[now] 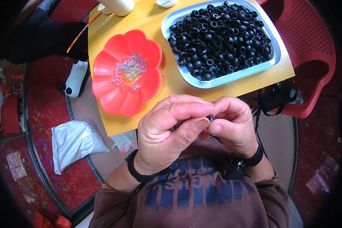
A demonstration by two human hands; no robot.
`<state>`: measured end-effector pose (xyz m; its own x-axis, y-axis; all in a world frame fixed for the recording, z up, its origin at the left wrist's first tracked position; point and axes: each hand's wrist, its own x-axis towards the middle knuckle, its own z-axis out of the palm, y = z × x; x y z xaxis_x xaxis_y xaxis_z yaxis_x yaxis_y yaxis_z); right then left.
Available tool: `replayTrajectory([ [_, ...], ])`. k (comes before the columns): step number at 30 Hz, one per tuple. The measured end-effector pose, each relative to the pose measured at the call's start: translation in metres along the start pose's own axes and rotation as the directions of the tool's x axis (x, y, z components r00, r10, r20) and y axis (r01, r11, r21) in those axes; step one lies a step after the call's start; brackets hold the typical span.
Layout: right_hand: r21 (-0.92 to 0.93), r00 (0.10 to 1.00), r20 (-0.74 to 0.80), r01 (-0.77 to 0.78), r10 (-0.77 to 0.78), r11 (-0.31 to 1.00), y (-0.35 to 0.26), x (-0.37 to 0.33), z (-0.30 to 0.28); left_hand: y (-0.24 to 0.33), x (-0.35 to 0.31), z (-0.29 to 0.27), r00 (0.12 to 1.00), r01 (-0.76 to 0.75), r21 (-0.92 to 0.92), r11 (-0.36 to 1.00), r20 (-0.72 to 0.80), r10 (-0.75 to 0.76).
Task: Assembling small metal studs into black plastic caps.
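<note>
Just in front of the table's near edge, my left hand [166,127] and my right hand [235,127] meet fingertip to fingertip. Pinched between them is a small black hollow part [210,118], mostly hidden by my fingers and thumbs. It resembles the loose rounded black parts [220,38] with open ends, heaped in a light-blue tray [195,82] beyond my hands. To the left stands a red flower-shaped bowl [106,76], with many tiny shiny metal pieces [131,68] scattered over its bottom.
The yellow wooden table [167,86] carries a white cup [119,5] and a crumpled white scrap [166,3] at the back. A red plastic chair [307,41] stands right. On the left are a white plastic bag [76,142] and a white rounded object [76,78].
</note>
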<state>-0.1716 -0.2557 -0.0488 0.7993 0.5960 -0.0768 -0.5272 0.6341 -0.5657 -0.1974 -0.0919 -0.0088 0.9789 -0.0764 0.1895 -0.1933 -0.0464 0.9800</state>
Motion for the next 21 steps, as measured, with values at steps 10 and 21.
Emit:
replayTrajectory([
  [10, 0.32, 0.993, 0.089, -0.108, 0.084, 0.941, 0.009, -0.001, -0.005, 0.002, 0.001, 0.0, 0.998, -0.03, 0.005, 1.0, 0.063, 0.03],
  [21, 0.307, 0.994, 0.07, -0.107, 0.089, 0.946, 0.006, 0.0, -0.004, 0.004, -0.004, -0.004, 0.998, 0.053, -0.01, 0.999, 0.035, -0.052],
])
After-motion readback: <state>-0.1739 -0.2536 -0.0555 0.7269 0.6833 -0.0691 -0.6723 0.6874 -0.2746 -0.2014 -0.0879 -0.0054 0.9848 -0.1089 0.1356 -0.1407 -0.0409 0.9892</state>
